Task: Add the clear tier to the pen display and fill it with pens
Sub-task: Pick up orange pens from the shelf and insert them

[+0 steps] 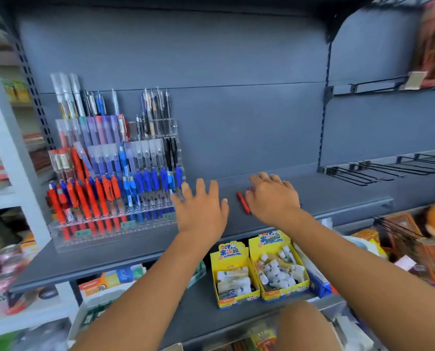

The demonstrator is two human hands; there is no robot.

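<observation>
Now both hands are out over a long dark grey metal shelf (338, 193). A tall clear plastic pen display with steps (59, 239) stands at the left end of that shelf. It is packed with upright pens: orange-red pens (89, 198) at the front left, blue pens (148, 182) beside them, and purple, black and see-through ones on the higher steps. The lowest clear step at the front (105, 240) shows rows of little holes and small green price tags.

The left hand (201, 209) hovers palm down just beside the right side of the display, with its fingers spread wide apart and nothing in it. The fingertips are close to the last blue pens, but I cannot tell if they touch.

The right hand (274, 198) lies palm down on the shelf, a little way off to the right. Its fingers are fairly straight and cover a few loose red pens (243, 202). One of them sticks out by the thumb, flat on the shelf.

Under the shelf sit two open yellow cardboard boxes (232, 254) side by side, full of small white tubes. Black wire hooks (376, 171) stick out from the wall on the far right
</observation>
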